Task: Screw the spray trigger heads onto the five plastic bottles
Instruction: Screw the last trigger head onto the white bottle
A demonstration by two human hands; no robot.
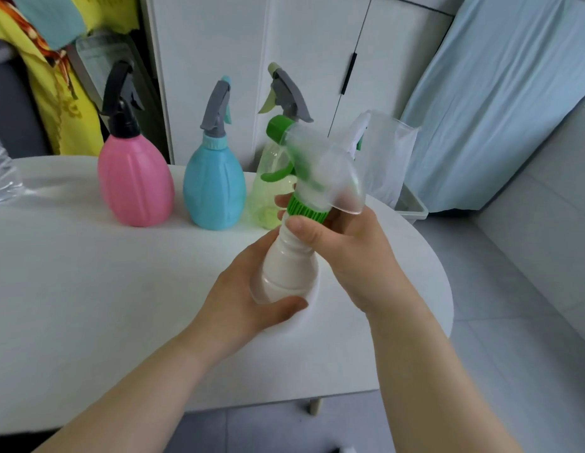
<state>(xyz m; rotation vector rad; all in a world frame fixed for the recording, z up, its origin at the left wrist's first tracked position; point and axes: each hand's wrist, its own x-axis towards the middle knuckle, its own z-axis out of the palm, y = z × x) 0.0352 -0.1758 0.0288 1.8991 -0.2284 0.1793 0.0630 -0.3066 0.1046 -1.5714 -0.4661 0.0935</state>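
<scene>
My left hand [245, 299] grips the body of a white bottle [289, 269] held above the white table [88, 289]. A clear and green trigger head [317, 165] sits on its neck. My right hand [343, 246] pinches the head's ribbed green collar [305, 210] with thumb and fingers. Behind stand three bottles in a row with trigger heads on: a pink bottle [136, 181] with a black head, a blue bottle [214, 191] with a grey head, and a pale green bottle [268, 188] with a grey head, partly hidden by the held one.
A clear plastic bag [385, 158] hangs over a bin [412, 204] off the table's far right edge. A clear bottle [2, 174] stands at the far left. White cabinet doors [284, 44] rise behind; yellow cloth [56, 76] hangs at the back left.
</scene>
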